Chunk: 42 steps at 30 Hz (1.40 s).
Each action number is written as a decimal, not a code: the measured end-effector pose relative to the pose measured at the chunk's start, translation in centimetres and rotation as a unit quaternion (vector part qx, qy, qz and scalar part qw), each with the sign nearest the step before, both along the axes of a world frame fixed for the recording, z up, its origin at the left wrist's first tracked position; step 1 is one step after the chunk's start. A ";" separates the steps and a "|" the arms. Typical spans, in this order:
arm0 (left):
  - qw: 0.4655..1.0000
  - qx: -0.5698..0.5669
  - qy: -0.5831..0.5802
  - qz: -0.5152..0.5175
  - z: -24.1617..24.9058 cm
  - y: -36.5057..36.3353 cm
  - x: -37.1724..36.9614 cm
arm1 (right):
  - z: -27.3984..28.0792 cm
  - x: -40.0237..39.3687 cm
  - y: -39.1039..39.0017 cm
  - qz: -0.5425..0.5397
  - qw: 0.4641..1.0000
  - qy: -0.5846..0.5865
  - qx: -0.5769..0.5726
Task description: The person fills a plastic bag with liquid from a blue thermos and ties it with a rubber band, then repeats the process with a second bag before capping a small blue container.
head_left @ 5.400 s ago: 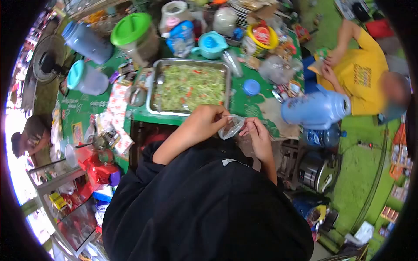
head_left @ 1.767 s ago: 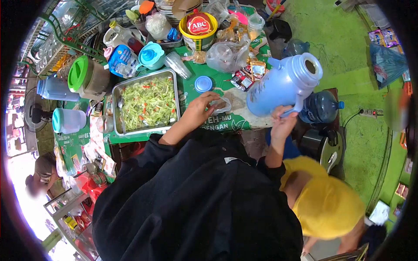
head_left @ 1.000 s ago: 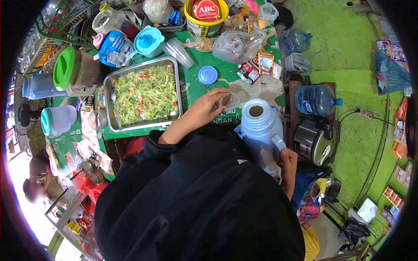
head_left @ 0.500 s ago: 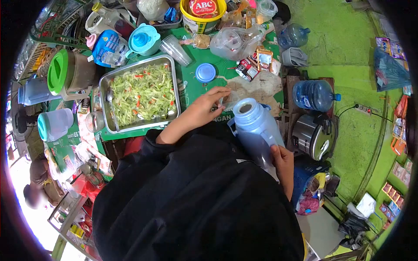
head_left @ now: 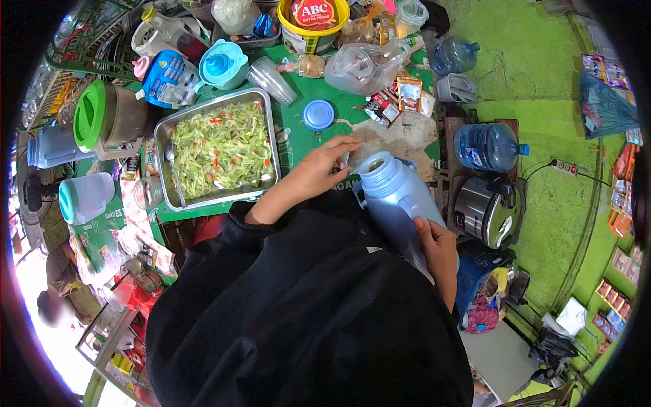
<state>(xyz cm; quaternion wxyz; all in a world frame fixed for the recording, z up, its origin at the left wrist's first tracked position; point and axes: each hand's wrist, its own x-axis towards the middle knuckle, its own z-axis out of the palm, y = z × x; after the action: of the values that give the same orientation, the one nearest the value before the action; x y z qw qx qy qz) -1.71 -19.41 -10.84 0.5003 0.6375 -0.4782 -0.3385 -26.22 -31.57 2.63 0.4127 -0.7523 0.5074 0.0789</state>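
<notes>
My right hand [head_left: 438, 249] grips the lower side of a light blue thermos flask [head_left: 400, 200]. The flask leans to the left; its threaded mouth is uncovered. Just left of that mouth, my left hand [head_left: 321, 167] has its fingers curled round a clear plastic cup [head_left: 347, 165], of which only a little shows. A round blue lid [head_left: 319, 115] lies on the green table [head_left: 298, 139] beyond my left hand. Left of my forearm stands a steel tray [head_left: 274, 129] of shredded green vegetables with red bits, a spoon at its edge.
Clear stacked cups [head_left: 272, 80], a turquoise jug [head_left: 223, 64] and a yellow-rimmed bucket [head_left: 312, 41] stand at the back. Sachets [head_left: 384, 107] lie near a clear bag [head_left: 359, 68]. On the right are a big water bottle [head_left: 491, 148] and a metal cooker [head_left: 485, 211]. Another person is at far left.
The flask has tipped a little further left, its mouth shifting closer to my left hand. My left hand stays nearly in place.
</notes>
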 end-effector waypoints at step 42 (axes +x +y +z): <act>1.000 -0.001 -0.004 0.001 -0.1 -0.2 -0.2 | 1.2 0.5 -0.2 0.042 0.997 0.038 -0.042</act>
<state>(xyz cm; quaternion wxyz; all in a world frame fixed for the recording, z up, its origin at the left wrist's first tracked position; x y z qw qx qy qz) -1.95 -19.66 -10.96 0.4997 0.6388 -0.4796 -0.3350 -25.67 -31.80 3.87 0.3572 -0.7864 0.4933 0.1033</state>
